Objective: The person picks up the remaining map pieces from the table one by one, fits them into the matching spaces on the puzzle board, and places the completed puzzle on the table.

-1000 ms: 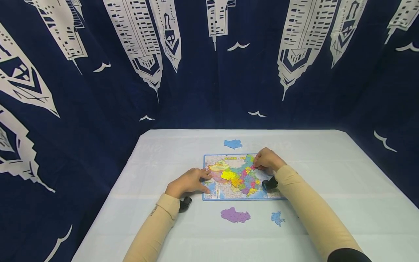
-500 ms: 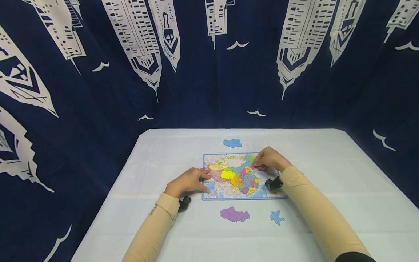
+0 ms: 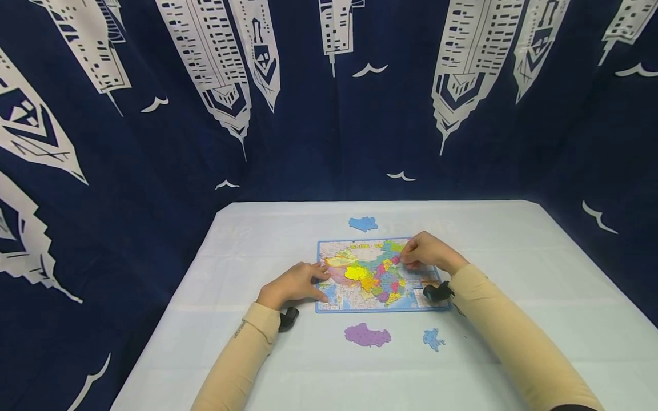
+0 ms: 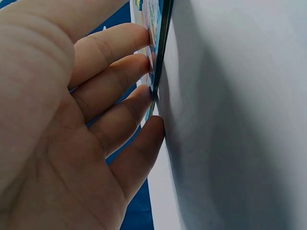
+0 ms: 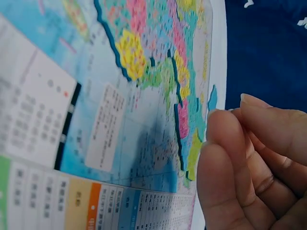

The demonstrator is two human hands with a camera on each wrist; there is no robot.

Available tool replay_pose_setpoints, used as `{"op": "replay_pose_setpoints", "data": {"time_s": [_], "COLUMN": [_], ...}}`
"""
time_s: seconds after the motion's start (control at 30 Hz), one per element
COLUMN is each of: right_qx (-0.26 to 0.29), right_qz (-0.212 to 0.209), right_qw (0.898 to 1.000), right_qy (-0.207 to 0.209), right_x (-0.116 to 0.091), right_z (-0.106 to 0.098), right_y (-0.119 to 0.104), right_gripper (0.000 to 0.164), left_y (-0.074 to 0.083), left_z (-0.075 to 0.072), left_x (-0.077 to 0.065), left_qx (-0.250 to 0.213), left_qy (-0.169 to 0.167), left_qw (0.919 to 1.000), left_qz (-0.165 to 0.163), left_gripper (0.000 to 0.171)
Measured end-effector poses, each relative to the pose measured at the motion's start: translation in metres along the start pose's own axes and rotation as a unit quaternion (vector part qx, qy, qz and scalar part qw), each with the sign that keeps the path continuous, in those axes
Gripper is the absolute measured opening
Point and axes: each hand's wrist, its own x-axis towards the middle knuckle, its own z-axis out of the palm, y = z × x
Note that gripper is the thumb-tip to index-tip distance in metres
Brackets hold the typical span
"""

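Note:
A map puzzle board point(image 3: 354, 311) with a blue rim lies on the table, many coloured pieces set in it. At its left edge rests my left hand point(image 3: 293, 282), fingers extended; the left wrist view has the fingertips point(image 4: 144, 64) right at the board's edge. My right hand point(image 3: 430, 252) is over the board's upper right, beside a pink piece point(image 5: 183, 122). Its fingers point(image 5: 218, 167) are loosely bent, with no piece visible between them and the thumb. Part of the map's right side is hidden under this hand.
Loose on the white table point(image 3: 257, 365) are a purple piece point(image 3: 367, 335) and a small blue piece point(image 3: 433, 339) on the near side of the board. Beyond it lies another blue piece point(image 3: 362, 224). A dark blue patterned curtain point(image 3: 329, 142) hangs behind the table.
My right hand has drawn slightly to the right, away from the pink piece, uncovering more of the map. My left hand keeps its place on the board's edge.

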Motion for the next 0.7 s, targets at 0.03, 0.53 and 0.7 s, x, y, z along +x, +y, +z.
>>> {"op": "replay_pose_setpoints", "data": {"time_s": [0.03, 0.53, 0.7], "right_qx": [0.000, 0.013, 0.022], "right_qz": [-0.001, -0.027, -0.034], "right_qw": [1.000, 0.998, 0.997], "right_qy": [-0.002, -0.046, -0.067], "right_x": [-0.002, -0.031, -0.042], "right_z": [0.000, 0.004, 0.005], "right_y": [-0.001, -0.002, 0.004], "right_gripper": [0.015, 0.017, 0.016], "left_y": [0.000, -0.003, -0.003], "left_z": [0.000, 0.001, 0.001], "left_x": [0.000, 0.002, 0.002], "left_qx": [0.000, 0.006, 0.008], "left_qy": [0.000, -0.003, -0.004], "left_qw": [1.0000, 1.0000, 1.0000], "left_qz": [0.000, 0.002, 0.001], "left_gripper": [0.064, 0.063, 0.064]}}
